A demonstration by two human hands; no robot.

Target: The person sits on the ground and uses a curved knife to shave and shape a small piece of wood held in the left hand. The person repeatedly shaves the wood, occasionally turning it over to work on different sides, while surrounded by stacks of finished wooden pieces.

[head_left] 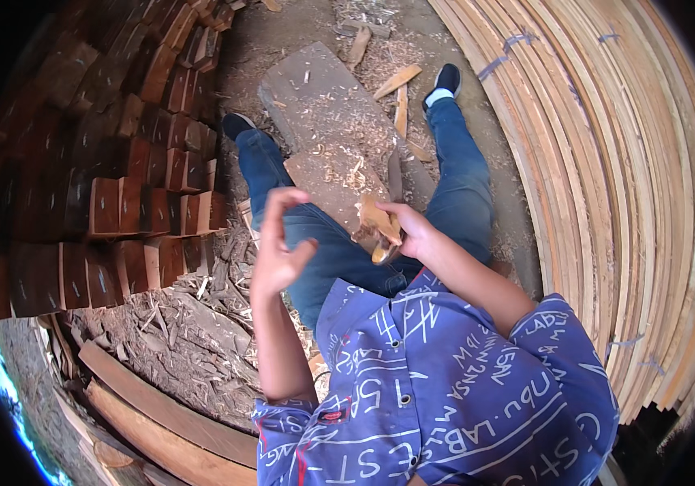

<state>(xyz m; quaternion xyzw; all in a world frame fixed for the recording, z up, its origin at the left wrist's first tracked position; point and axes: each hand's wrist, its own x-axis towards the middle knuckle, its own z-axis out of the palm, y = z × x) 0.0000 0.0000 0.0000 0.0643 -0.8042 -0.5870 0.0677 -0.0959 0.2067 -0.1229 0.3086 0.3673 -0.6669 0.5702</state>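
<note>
My right hand [414, 230] is closed around a rough, light-brown piece of wood [381, 217] above my lap. Its lower end is rounded and yellowish, and its exact kind is unclear. Beside the wood stands a dark, narrow flat strip [395, 174], perhaps a blade; I cannot tell whether it joins the piece. My left hand [281, 247] is raised over my left thigh, apart from the wood, with thumb and fingers spread and nothing in it. Between my legs lies a thick wooden plank [307, 93], strewn with curled shavings [351, 174] at its near part.
Stacked dark timber blocks [120, 202] rise on the left. A tall pile of long pale boards [582, 162] curves along the right. Loose offcuts [398, 81] lie past the plank. Bark and chips [193, 316] cover the ground at left, near long slabs [169, 413].
</note>
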